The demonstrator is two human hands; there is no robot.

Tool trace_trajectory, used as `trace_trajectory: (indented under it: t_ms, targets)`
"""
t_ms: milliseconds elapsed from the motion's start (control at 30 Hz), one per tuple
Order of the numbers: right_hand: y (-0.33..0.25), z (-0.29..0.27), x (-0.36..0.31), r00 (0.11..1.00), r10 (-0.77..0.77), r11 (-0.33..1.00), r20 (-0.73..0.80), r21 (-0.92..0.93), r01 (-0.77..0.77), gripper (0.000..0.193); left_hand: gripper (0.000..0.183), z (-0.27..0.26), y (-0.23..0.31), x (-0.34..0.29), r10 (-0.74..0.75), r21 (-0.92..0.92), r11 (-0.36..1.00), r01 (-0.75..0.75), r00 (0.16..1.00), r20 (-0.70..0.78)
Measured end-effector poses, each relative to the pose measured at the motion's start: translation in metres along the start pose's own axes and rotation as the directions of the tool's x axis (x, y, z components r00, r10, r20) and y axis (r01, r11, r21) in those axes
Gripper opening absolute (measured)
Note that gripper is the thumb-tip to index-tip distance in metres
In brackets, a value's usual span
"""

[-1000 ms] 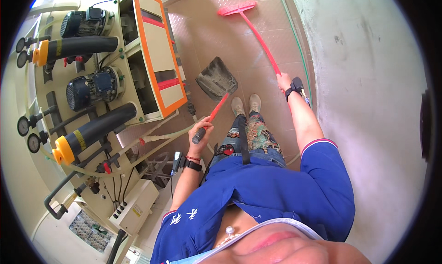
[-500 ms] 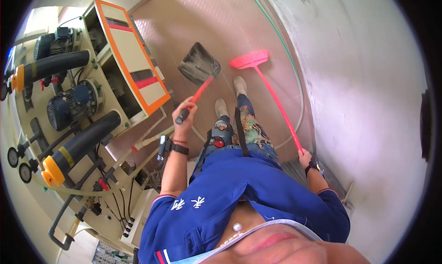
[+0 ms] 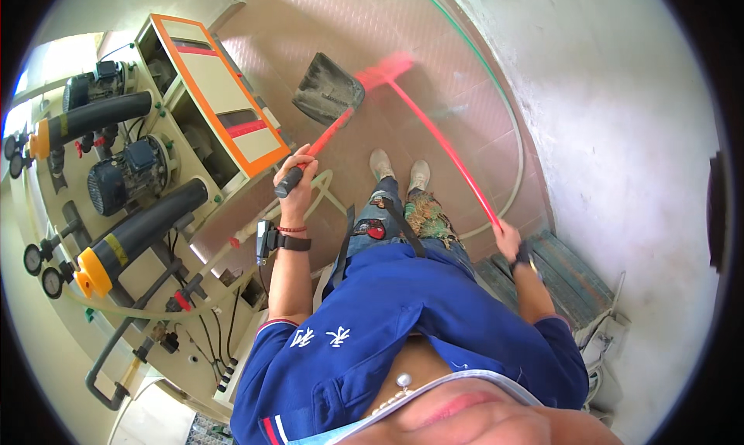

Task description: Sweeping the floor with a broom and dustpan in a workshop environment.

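A dustpan with a black, dust-coated scoop (image 3: 332,88) and a red handle is held in my left hand (image 3: 296,168), whose fingers wrap round the dark grip. My right hand (image 3: 508,239) is closed round the upper end of a broom's red stick (image 3: 446,146). The broom head (image 3: 387,70), pinkish red and smeared by motion, lies close to the right edge of the scoop; whether they touch I cannot tell. Both tools are on the tiled floor (image 3: 465,115) ahead of my shoes.
On the left stands a machine with orange-edged panels (image 3: 225,96), blue motors (image 3: 128,170) and black pipes (image 3: 159,216). A green hose (image 3: 473,46) curves along the pale wall (image 3: 620,135) at right. Stacked grey slats (image 3: 554,278) lie beside my right arm. A light hose (image 3: 329,197) runs near my feet.
The broom head has swept left toward the scoop. The dustpan has shifted slightly left and away from me. My left foot has moved forward beside the other. Both hands keep their grip.
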State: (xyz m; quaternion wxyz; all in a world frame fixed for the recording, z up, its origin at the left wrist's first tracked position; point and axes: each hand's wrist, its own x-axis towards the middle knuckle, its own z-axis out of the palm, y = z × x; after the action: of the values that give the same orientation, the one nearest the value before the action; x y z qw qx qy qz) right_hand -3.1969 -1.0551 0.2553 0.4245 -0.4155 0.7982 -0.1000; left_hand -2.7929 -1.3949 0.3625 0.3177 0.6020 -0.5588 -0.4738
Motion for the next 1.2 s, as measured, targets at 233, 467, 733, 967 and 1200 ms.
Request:
trace_trajectory:
  t_ms: [233,467,733,967,1200]
  targets:
    - [-0.058,0.043,0.145,0.992,-0.105,0.985,0.067,-0.128,0.113,0.022,0.010,0.033,0.021,-0.048,0.020,0.022,1.000,-0.019,0.999,-0.034]
    - [0.101,0.015,0.035,0.997,0.038,0.995,0.066,-0.095,-0.031,0.019,0.010,0.055,0.017,-0.089,0.006,0.033,0.999,-0.003,0.995,-0.104]
    - [0.178,-0.060,-0.214,0.915,0.404,0.884,-0.024,-0.248,-0.396,0.020,0.008,0.071,-0.005,-0.103,-0.057,-0.031,0.998,0.054,0.993,-0.101]
    - [0.179,-0.071,-0.207,0.962,0.269,0.958,-0.043,-0.094,-0.272,0.022,0.005,0.088,0.003,-0.120,-0.039,-0.071,0.997,0.035,0.998,-0.055]
    - [0.118,-0.019,0.069,0.989,-0.061,0.985,-0.133,0.152,0.081,0.023,0.006,0.100,0.022,-0.140,-0.042,-0.009,0.999,0.042,0.999,-0.029]
